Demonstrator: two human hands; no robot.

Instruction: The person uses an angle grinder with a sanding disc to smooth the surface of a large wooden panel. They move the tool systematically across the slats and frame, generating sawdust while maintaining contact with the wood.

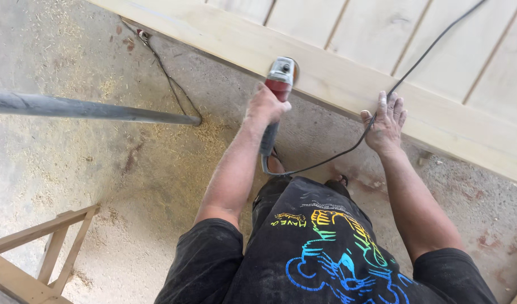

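A: We start at the left of the frame; a grey metal pipe (89, 108) lies across the sawdust-strewn concrete floor (129, 186); a wooden frame (39, 253) pokes in at the lower left, cut off by the edge.

B: Moving to centre, we see the left hand (265, 107) wrapped round the red body of an angle grinder (278, 84); fingers curled tight about it, likely for control, with the grey head pressed onto the pale wooden panel (348, 84) near the upper middle.

A: The disc itself we cannot see; the tool head hides it.

B: The black power cord (348, 152) loops from the grinder's tail, passes under the right hand and runs off the upper right.

A: And the right hand (386, 124) lies flat on the panel's edge; fingers straight and close together, holding nothing; we judge it steadies the board.

B: The panel is cropped at top and right; the feet are mostly hidden under the black shirt (326, 253).
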